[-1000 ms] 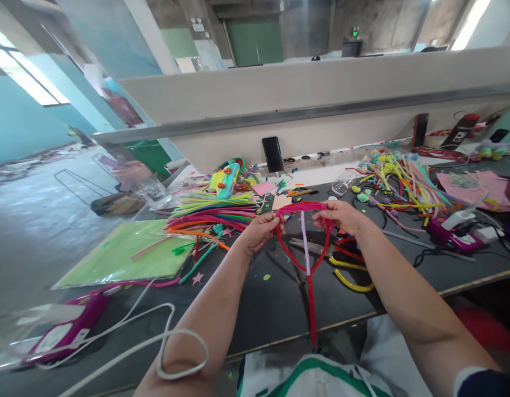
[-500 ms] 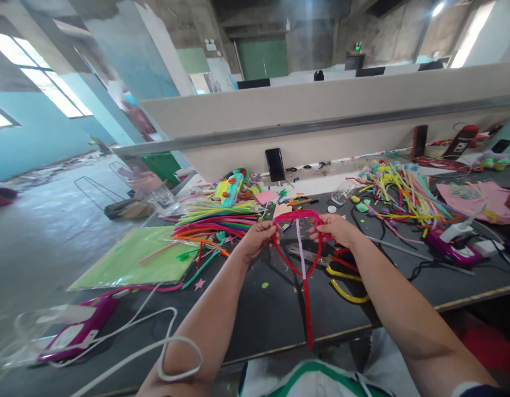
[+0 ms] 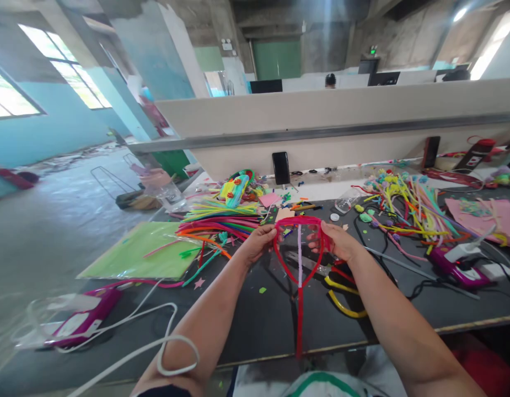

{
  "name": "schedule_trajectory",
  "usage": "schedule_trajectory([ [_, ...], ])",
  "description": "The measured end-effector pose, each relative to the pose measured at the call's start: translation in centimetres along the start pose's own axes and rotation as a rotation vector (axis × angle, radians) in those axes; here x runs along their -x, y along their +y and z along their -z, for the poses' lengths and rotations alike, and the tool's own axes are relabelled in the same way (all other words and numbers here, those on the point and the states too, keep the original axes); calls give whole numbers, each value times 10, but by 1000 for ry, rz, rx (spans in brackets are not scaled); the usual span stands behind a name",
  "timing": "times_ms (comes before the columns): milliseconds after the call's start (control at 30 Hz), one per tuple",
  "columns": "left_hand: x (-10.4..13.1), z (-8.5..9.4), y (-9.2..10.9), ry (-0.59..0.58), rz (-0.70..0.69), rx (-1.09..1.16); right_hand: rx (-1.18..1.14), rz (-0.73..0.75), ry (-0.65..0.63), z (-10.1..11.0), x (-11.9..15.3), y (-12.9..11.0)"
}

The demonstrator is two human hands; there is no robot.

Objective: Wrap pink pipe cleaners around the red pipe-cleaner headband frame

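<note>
Between my two hands hangs a pipe-cleaner shape: a pink-red top bar, red sides curving down to a point, a lilac strip down the middle and a red stem below. My left hand pinches its upper left corner between thumb and fingers. At the upper right corner my right hand grips it, its lower fingers partly behind the red side. Beneath the right wrist lies a hand tool with yellow and red handles, partly hidden by the forearm.
Bundled pipe cleaners lie left of centre, beside a green sheet in clear plastic. More coloured pipe cleaners are heaped at right. Purple power strips with cables sit on both sides. A phone leans on the partition.
The view has shifted slightly. The shape stays held at both corners, and its red stem has swung a little left to hang nearly straight down.
</note>
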State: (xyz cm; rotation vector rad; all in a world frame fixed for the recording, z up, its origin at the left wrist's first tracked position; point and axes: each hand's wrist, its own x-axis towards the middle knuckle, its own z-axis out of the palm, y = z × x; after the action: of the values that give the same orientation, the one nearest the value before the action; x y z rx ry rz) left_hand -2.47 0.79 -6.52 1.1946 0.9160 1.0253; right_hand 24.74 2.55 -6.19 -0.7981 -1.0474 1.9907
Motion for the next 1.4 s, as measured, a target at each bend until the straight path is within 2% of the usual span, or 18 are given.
schedule_trajectory([
  [167, 0, 4, -4, -29, -33, 41, -14, 27, -2, 3, -3, 1],
  [333, 1, 0, -5, -12, -38, 37, 62, 113, -17, -2, 2, 0],
  [600, 2, -7, -7, -58, -57, 34, 116, 96, -84, -9, 4, 7],
  [833, 4, -4, -5, -83, -30, 124, 179, 132, -150, -11, 8, 4],
  [1133, 4, 7, -7, -182, 14, 166, 199, 114, -146, -8, 8, 5],
  [1400, 6, 9, -6, -264, 35, 89, 194, 121, -176, -7, 8, 4],
])
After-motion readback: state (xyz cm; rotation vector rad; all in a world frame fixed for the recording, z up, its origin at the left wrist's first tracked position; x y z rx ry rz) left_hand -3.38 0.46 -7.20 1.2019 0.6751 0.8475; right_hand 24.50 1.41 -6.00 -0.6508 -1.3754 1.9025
